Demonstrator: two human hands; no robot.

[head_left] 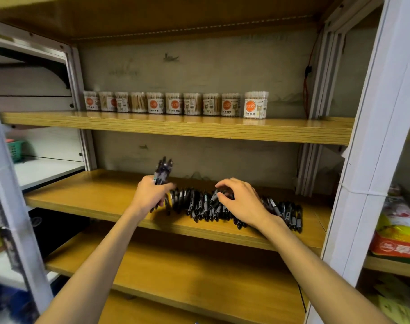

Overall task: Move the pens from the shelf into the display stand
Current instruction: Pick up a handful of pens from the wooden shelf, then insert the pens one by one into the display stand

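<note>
While swab tubs [255, 105] line a shelf, left hand [150, 195] grips pens [162, 170].

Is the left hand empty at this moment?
No, the left hand grips a bundle of pens above the shelf.

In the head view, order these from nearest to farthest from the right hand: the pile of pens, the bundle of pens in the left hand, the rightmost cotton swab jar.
1. pile of pens: directly under the right hand.
2. bundle of pens: to its left, gripped in the left hand.
3. rightmost cotton swab jar: on the shelf above.
</note>
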